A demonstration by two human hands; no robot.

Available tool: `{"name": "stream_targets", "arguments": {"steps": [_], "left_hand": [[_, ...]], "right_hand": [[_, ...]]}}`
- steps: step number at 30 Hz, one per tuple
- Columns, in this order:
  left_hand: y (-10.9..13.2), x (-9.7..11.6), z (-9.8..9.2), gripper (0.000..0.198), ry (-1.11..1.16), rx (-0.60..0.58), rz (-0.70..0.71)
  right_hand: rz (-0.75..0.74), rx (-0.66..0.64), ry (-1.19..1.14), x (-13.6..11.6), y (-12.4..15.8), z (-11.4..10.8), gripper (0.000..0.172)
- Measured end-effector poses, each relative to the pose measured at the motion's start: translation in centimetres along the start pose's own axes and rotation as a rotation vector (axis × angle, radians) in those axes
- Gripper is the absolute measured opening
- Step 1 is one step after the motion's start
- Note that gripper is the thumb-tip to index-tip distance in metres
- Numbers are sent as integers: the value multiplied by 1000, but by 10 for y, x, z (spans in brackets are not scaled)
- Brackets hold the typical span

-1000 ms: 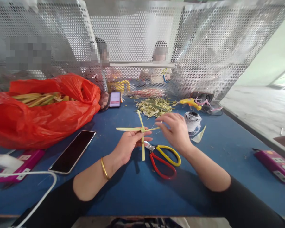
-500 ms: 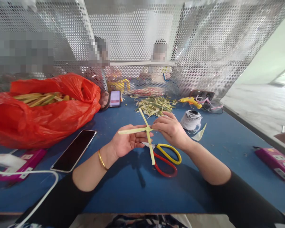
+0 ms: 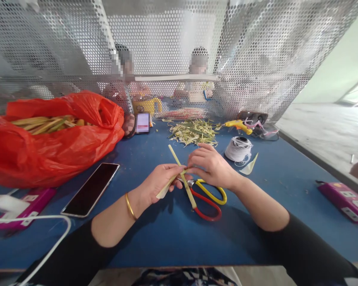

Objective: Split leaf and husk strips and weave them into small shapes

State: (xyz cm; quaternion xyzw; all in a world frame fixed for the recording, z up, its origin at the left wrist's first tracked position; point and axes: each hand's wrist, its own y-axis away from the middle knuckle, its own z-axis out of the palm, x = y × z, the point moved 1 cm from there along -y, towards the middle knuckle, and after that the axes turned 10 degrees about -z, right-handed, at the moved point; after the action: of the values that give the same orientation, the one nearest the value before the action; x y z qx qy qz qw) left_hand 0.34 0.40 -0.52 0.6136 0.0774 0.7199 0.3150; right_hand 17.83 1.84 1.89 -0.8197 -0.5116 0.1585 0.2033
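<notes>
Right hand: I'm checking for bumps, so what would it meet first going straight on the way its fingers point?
The right hand would first meet the crossed pale strips, right at its fingers; beyond them the left hand seems next, though depth is hard to judge.

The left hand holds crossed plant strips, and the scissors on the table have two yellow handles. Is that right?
Not quite: the head view shows the scissors have one yellow handle and one red handle. The left hand does hold crossed plant strips.
</notes>
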Motion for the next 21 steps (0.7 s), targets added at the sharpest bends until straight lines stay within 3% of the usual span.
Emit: {"name": "stream_targets", "arguments": {"steps": [4,7,9,12,18,21], "left_hand": [[5,-3,6,18,-170,-5,56],[9,-7,12,18,-292,-56,30],[12,-9,16,19,-326,-68,10],[14,-9,19,21,-344,-39,9],[15,-8,17,24,-318,71,134],[17,-8,18,22,-310,24,132]], "right_hand": [[277,58,-184,-5,-3,2,22],[554,54,-321,-8,-4,7,23],[651,42,-428,-10,-5,9,22],[680,50,-442,-12,-6,7,21],[397,140,104,-25,-9,1,25],[516,128,-150,-28,-10,6,21]]}}
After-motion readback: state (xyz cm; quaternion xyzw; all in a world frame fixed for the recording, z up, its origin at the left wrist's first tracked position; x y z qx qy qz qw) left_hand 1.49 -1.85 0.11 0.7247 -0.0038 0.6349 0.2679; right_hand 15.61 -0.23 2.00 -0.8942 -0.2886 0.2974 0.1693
